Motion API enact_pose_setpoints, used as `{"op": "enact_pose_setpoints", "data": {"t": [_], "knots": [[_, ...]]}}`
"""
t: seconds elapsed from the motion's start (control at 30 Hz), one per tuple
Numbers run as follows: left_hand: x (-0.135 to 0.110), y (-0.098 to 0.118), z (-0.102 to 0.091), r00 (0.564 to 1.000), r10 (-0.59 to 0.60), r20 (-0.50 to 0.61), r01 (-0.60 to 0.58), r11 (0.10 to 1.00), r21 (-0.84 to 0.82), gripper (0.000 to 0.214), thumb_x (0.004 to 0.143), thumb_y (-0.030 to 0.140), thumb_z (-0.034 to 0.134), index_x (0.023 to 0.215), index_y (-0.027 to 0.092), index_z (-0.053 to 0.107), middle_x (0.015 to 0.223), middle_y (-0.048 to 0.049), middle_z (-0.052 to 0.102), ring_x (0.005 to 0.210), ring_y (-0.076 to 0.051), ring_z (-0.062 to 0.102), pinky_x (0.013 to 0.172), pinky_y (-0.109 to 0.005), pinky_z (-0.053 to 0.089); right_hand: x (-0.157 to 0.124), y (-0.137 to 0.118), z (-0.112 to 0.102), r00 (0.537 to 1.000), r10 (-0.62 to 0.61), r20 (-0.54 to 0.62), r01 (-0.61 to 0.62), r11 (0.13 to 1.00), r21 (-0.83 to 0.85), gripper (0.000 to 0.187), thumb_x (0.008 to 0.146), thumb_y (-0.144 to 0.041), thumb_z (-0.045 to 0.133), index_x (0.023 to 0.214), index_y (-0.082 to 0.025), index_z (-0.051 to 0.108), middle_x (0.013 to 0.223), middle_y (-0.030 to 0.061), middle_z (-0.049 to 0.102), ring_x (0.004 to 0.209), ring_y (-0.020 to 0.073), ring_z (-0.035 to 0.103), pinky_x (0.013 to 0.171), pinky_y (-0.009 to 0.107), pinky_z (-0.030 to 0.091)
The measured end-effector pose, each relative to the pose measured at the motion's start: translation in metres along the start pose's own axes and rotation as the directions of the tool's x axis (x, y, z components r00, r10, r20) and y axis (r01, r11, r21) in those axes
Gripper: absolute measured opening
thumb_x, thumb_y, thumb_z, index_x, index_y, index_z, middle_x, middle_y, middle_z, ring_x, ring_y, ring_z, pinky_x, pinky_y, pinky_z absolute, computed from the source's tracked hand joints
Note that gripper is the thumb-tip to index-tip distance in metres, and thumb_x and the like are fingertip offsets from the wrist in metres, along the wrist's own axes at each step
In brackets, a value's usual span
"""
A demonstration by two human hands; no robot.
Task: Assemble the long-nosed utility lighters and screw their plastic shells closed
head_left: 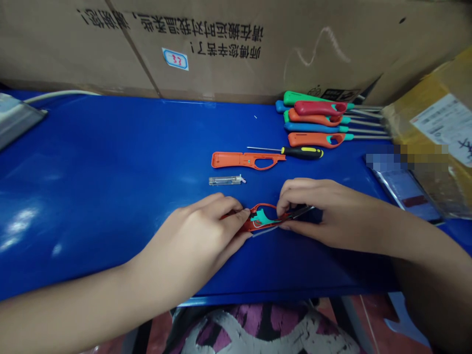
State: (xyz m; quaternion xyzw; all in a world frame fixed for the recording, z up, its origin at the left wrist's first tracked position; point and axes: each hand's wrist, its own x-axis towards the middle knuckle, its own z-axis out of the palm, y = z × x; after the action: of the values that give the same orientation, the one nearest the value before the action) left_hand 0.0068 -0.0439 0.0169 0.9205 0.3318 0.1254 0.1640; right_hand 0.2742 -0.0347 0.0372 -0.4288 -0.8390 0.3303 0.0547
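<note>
An orange lighter half-shell with a teal trigger (pixel 262 219) lies on the blue table (pixel 110 196) near its front edge. My left hand (pixel 201 231) pinches its left end, fingers closed. My right hand (pixel 313 209) grips its right end, where a thin metal tube sticks out, fingers curled. Behind them lie a second orange half-shell (pixel 243 160), a small clear fuel cell (pixel 225 180) and a black and yellow screwdriver (pixel 300 152).
A pile of long-nosed lighters (pixel 317 123) in green, red, orange and blue sits at the back right. Cardboard boxes (pixel 221 44) wall the far edge. A yellow taped parcel (pixel 435 142) and a plastic sleeve (pixel 405 189) lie at the right; a grey object (pixel 16 120) at the left.
</note>
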Motion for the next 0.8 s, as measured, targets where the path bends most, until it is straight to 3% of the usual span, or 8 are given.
{"op": "enact_pose_setpoints", "data": {"t": [0.23, 0.33, 0.5, 0.63, 0.8], "knots": [[0.0, 0.003, 0.0, 1.0, 0.009, 0.002, -0.009, 0.997, 0.074, 0.026, 0.102, 0.029, 0.053, 0.11, 0.017, 0.074, 0.095, -0.0077, 0.066, 0.082, -0.024, 0.066, 0.067, -0.039, 0.06, 0.009, -0.005, 0.005, 0.998, 0.02, -0.059, -0.018, 1.0, 0.022, 0.011, 0.096, -0.028, 0.06, 0.09, -0.024, 0.069, 0.092, 0.0013, 0.069, 0.086, 0.0163, 0.063, 0.076, 0.031, 0.046], [-0.001, 0.003, 0.001, 1.0, 0.015, 0.007, -0.015, 0.997, 0.08, 0.028, 0.103, 0.03, 0.049, 0.112, 0.017, 0.074, 0.096, -0.0081, 0.067, 0.083, -0.025, 0.066, 0.067, -0.041, 0.06, 0.014, -0.004, 0.01, 0.992, 0.076, -0.103, -0.072, 0.996, 0.046, 0.009, 0.091, -0.032, 0.068, 0.091, -0.024, 0.065, 0.089, -0.0003, 0.067, 0.081, 0.015, 0.06, 0.072, 0.029, 0.044], [0.003, -0.001, 0.003, 0.998, -0.062, 0.014, 0.063, 0.993, -0.098, 0.03, 0.097, 0.031, 0.064, 0.123, 0.018, 0.067, 0.113, -0.0079, 0.067, 0.102, -0.026, 0.065, 0.084, -0.044, 0.059, 0.016, -0.002, 0.015, 0.983, 0.138, -0.118, -0.128, 0.987, 0.094, 0.027, 0.087, -0.038, 0.073, 0.108, -0.025, 0.063, 0.091, -0.0007, 0.065, 0.08, 0.0148, 0.058, 0.071, 0.028, 0.045], [0.009, -0.005, 0.002, 0.99, -0.132, 0.045, 0.139, 0.962, -0.234, 0.028, 0.098, 0.035, 0.062, 0.122, 0.021, 0.067, 0.113, -0.0053, 0.068, 0.103, -0.023, 0.065, 0.086, -0.04, 0.057, 0.016, -0.004, 0.015, 0.99, 0.106, -0.097, -0.099, 0.993, 0.07, 0.019, 0.087, -0.036, 0.073, 0.102, -0.025, 0.067, 0.093, 0.0, 0.066, 0.084, 0.0157, 0.059, 0.073, 0.028, 0.044], [0.014, -0.009, 0.006, 0.991, -0.131, 0.034, 0.135, 0.942, -0.307, 0.017, 0.098, 0.025, 0.061, 0.113, 0.021, 0.07, 0.107, -0.0036, 0.07, 0.1, -0.02, 0.065, 0.088, -0.037, 0.054, 0.013, -0.005, 0.014, 0.995, 0.037, -0.091, -0.034, 0.999, 0.034, 0.019, 0.09, -0.039, 0.07, 0.102, -0.025, 0.067, 0.098, 0.0, 0.066, 0.089, 0.0166, 0.059, 0.079, 0.03, 0.043]]}}
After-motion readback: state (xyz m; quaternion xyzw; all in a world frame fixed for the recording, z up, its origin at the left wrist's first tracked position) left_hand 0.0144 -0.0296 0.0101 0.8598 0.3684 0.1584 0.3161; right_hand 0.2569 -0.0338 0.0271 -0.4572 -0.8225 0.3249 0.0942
